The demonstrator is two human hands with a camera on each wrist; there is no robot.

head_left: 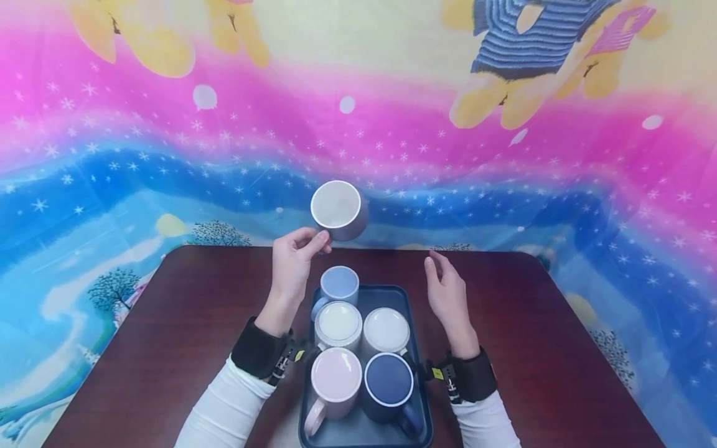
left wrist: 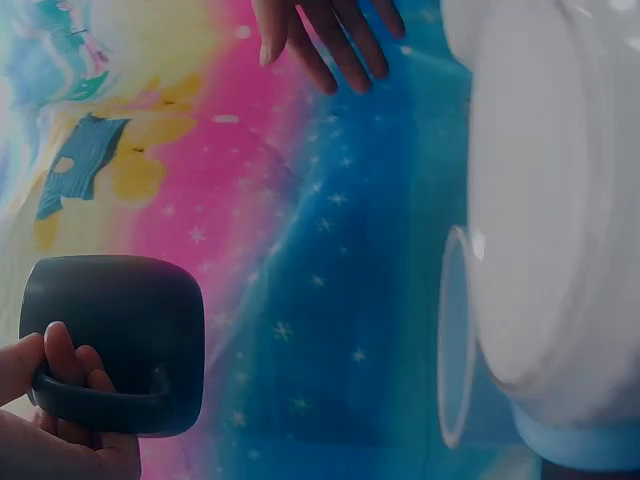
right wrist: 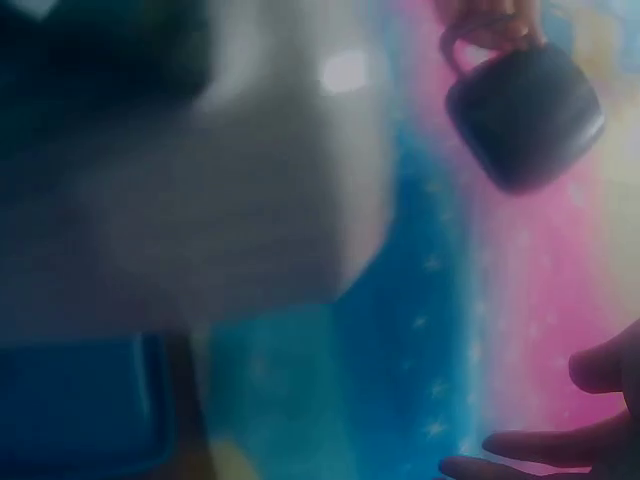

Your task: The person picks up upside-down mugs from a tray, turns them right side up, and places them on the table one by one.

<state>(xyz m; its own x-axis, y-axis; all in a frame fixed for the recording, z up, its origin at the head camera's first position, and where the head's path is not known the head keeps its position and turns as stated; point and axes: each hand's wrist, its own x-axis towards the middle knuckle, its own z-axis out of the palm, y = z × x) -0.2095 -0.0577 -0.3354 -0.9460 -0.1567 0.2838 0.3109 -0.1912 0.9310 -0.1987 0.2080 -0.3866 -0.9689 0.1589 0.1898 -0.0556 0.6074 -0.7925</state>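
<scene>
In the head view the dark blue rectangular plastic tray runs off the bottom edge, and the mugs hide most of its floor. The grey ceramic mug has its handle hidden behind the left hand. In the right wrist view the near mugs are one pale blur, and the right hand is cut off by the frame.

I can read no words, brand names, numbers or signs anywhere. The mugs on the tray are plain, with no printing. The small yellow tags on the wrist straps are too small for me to read. The backdrop cloth shows only cartoon pictures and stars.
</scene>
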